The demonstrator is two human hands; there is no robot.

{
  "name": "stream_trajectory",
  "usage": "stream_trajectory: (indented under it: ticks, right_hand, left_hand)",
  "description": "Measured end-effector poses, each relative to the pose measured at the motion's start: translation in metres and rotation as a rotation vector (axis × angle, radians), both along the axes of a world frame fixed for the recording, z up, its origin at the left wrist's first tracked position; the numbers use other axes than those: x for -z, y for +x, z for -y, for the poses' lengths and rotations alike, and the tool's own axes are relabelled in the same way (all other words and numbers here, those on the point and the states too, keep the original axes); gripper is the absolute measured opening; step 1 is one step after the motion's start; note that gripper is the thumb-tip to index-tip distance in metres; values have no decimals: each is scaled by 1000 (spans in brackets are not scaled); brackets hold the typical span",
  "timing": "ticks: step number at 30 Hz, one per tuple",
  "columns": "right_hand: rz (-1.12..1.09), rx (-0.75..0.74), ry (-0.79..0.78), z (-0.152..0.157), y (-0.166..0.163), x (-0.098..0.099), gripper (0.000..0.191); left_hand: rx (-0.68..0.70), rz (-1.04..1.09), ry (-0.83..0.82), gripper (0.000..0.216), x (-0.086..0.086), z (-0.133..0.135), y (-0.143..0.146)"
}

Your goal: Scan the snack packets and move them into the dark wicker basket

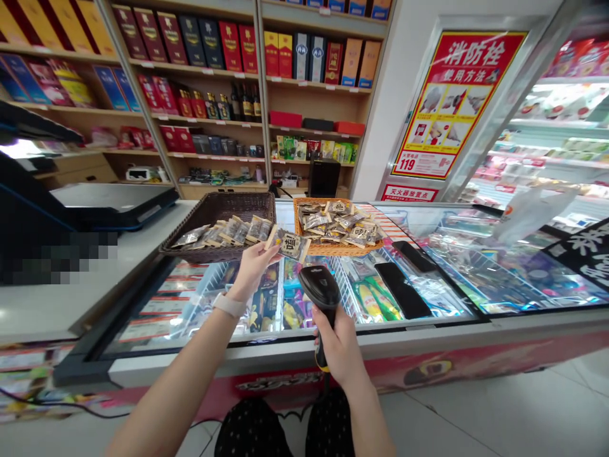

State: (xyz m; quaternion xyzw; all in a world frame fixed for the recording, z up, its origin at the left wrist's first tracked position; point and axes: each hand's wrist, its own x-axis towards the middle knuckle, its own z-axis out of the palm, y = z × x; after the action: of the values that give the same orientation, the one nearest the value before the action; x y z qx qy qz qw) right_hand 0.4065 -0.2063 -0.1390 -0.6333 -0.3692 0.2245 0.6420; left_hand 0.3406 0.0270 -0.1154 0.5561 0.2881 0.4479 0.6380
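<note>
My left hand point(257, 270) pinches a small snack packet point(290, 244) by its left end, its printed face turned up. In my right hand point(337, 339) is a black barcode scanner point(320, 284), gripped by its handle with the head just below the packet. Behind the left hand sits a dark brown wicker basket point(200, 212) with a row of similar packets point(233, 230) along its front. To its right, an orange wicker basket point(328, 249) holds a loose pile of the same kind of packets point(342, 222). Both baskets rest on the glass top of a chest freezer.
Two black phones point(403, 291) point(415, 256) lie on the freezer glass point(356, 279) at right. A scale point(114, 200) stands on the left counter point(38, 304). A plastic bag point(537, 212) is at far right. Shelves point(204, 117) of boxes and bottles line the back wall.
</note>
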Motion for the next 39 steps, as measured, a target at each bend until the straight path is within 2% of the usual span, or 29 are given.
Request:
stream_trajectory:
  ticks: [5,9,15,20,26,32,34,36,39]
  right_hand:
    - [6,-9,-43,-3,-11,5,44]
    - [-16,-26,-70,-3,-14,7,44]
    - [-36,-23,-64,3,-15,6,43]
    - [-42,-79,-95,7,-19,5,43]
    - [-157,-193,-152,11,-23,6,49]
    - [-139,-231,-168,14,-23,6,48]
    - [-127,-232,-162,14,-23,7,46]
    - [-124,-219,-157,14,-22,7,45]
    - [-125,-192,-150,14,-20,8,45]
  left_hand:
    - [12,0,-103,45,16,4,-22]
    - [52,-19,-59,35,17,4,-28]
    - [174,150,-110,20,18,4,-31]
    - [315,146,-273,43,14,3,-33]
    - [303,67,-245,56,7,7,-35]
    - [371,70,-322,75,5,7,-39]
    - [401,63,-335,65,4,8,-38]
    - [410,74,-341,43,5,9,-36]
    - [371,127,-374,21,8,8,-32]
